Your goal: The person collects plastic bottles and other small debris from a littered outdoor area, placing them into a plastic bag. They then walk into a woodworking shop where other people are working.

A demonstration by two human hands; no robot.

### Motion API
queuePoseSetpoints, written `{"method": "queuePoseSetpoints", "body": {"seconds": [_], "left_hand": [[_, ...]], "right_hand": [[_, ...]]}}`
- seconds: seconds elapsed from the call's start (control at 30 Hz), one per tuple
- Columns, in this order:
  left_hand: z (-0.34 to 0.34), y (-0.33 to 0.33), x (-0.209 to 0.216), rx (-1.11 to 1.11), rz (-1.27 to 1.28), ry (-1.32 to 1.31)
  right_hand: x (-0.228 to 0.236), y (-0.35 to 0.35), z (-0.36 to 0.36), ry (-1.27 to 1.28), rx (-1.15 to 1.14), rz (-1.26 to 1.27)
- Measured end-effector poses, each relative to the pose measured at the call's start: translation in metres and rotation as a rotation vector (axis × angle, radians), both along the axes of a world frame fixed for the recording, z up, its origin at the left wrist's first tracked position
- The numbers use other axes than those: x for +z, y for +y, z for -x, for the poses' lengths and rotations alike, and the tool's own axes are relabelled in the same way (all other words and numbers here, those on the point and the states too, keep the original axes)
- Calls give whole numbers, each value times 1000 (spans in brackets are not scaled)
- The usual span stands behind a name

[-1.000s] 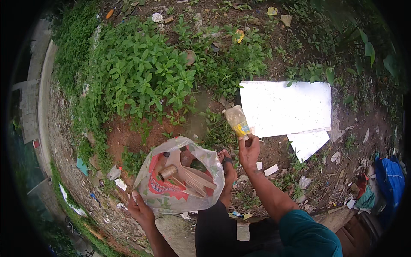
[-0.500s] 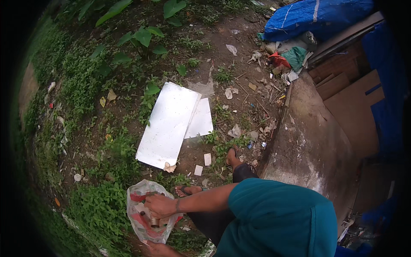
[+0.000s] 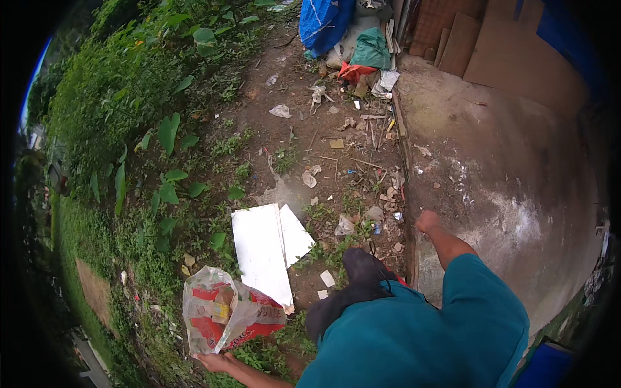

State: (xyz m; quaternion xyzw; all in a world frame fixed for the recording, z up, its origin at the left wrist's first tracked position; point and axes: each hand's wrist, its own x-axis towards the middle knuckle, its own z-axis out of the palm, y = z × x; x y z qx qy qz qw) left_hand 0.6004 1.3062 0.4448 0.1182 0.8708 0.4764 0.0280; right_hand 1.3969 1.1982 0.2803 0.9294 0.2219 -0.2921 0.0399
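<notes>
A clear plastic bag [image 3: 255, 317] with red printing hangs at the lower left, its mouth gaping upward. My left hand [image 3: 213, 362] grips the bag's near edge, fingers closed on the plastic. Inside lies a small yellow and brown box-like item [image 3: 221, 313]; the bag's wall partly hides the other contents. My right hand [image 3: 427, 221] is held away from my body to the right, above the edge of the concrete slab. Its fingers are curled in, and no object shows in it.
Flat white boards [image 3: 262, 249] lie on the dirt just beyond the bag. A raised concrete slab [image 3: 485, 174] runs along the right. Green plants [image 3: 167, 132] cover the left, with litter scattered on the path. Cloth and a blue tarp [image 3: 326, 26] are heaped ahead.
My right hand has come out of the bag and swung far right. The left hand still holds the bag. My view has risen and shifted, and my stance is more upright.
</notes>
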Motion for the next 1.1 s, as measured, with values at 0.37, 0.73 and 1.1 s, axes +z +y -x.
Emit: {"method": "queuePoseSetpoints", "body": {"seconds": [0.37,0.73,1.1], "left_hand": [[-175,253,45,-272,-157,-170],[-369,486,19,-441,-358,-430],[-451,697,27,-685,-138,-357]], "right_hand": [[-42,-272,-83,69,-792,-113],[-46,-100,-28,364,-84,232],[17,204,-161,145,-445,-109]]}}
